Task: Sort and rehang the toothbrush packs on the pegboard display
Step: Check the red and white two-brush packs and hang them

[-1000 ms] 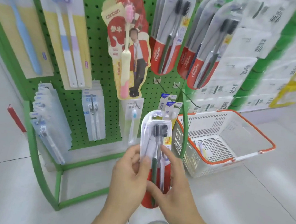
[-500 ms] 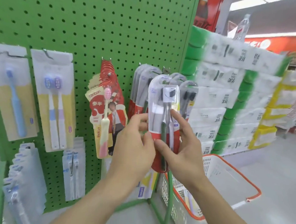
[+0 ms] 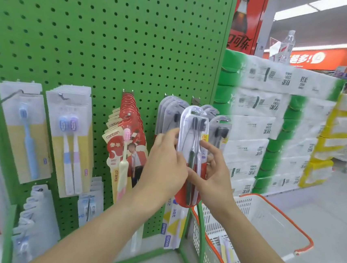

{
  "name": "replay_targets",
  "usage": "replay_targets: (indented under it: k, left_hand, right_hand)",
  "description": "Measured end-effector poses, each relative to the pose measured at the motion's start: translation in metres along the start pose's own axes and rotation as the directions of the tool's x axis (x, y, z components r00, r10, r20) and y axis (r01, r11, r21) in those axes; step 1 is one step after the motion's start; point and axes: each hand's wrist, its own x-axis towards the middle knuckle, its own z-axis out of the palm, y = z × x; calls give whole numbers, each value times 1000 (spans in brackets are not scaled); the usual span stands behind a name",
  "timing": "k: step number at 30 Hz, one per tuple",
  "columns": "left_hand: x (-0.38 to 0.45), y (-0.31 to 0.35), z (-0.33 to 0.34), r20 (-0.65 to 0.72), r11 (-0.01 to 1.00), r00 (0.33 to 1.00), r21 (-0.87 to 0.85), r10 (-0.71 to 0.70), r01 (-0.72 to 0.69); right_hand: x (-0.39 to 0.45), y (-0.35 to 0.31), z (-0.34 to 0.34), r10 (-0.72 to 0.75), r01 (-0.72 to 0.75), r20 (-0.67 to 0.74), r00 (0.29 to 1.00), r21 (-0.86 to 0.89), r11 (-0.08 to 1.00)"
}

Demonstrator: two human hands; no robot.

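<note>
Clear-blister toothbrush pack (image 3: 191,154) held upright at the pegboard (image 3: 113,40), pinched between left hand (image 3: 165,164) and right hand (image 3: 215,175). Risk: hang hole misses the hook (image 3: 195,101), hidden behind its top, or the pack slips into the basket (image 3: 264,235).

White basket (image 3: 270,217) beside stacked tissue packs (image 3: 274,128).

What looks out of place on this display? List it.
Toothbrush packs lie loose in the white basket instead of hanging. The red card packs fan out askew on their hook. Both hands hold a two-brush pack, not visibly hooked yet.
</note>
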Motion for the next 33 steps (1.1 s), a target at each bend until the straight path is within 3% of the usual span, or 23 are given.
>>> replay_targets:
  k: [5,9,12,20,33]
  left_hand:
    - [27,14,-13,-4,998,1000,67,-10,11]
    - [68,34,-29,-46,995,999,96,25,-20]
    - [108,35,-37,-25,973,1000,229,-2,8]
    - [170,5,-29,127,875,982,481,-140,63]
    - [179,9,-39,168,883,985,468,-42,-42]
  right_hand:
    - [10,13,2,62,-60,47,997,-36,998]
    - [21,14,3,117,-84,195,974,-172,982]
    - [31,16,3,107,-48,177,978,-310,949]
    - [33,19,9,32,29,124,992,-462,886]
    - [27,17,13,7,53,123,992,-477,877]
